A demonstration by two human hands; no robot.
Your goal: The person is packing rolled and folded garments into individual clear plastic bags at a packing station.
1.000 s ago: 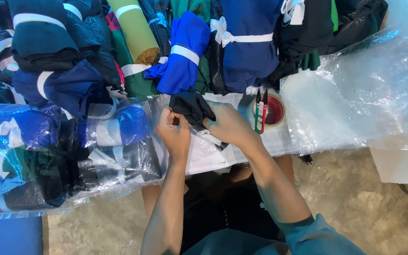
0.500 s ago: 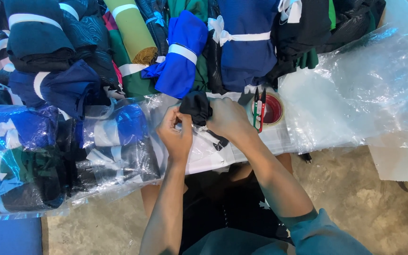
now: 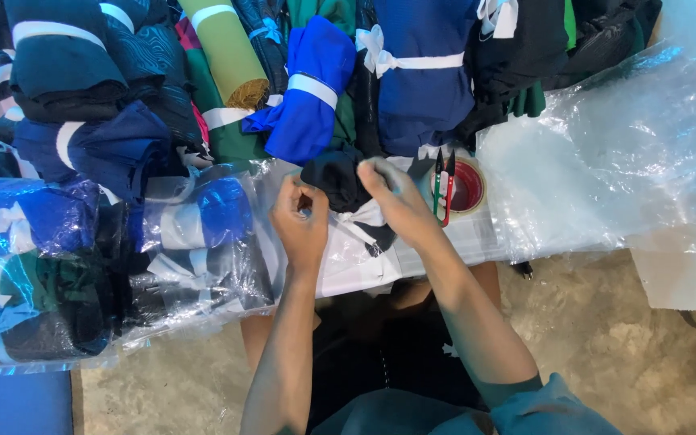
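Observation:
My left hand [image 3: 300, 217] and my right hand [image 3: 392, 197] meet over a small black cloth bundle [image 3: 336, 177] at the middle of the table. Both hands pinch at it, with a white ribbon [image 3: 364, 217] trailing beneath the right hand. The bundle lies on a white sheet [image 3: 348, 258] near the table's front edge. Thread snips [image 3: 443, 184] with red and green handles rest across a roll of tape [image 3: 465, 187] just right of my right hand.
Rolled fabrics tied with white ribbon, in blue [image 3: 304, 97], olive [image 3: 223, 52] and dark tones, are piled along the back. Plastic-wrapped bundles [image 3: 195, 234] lie at the left. Clear plastic sheeting [image 3: 622, 145] covers the right. A concrete floor [image 3: 622, 362] lies below.
My hands have shifted slightly on the black bundle, the left hand drawing a little away to the left. The view has drifted slightly.

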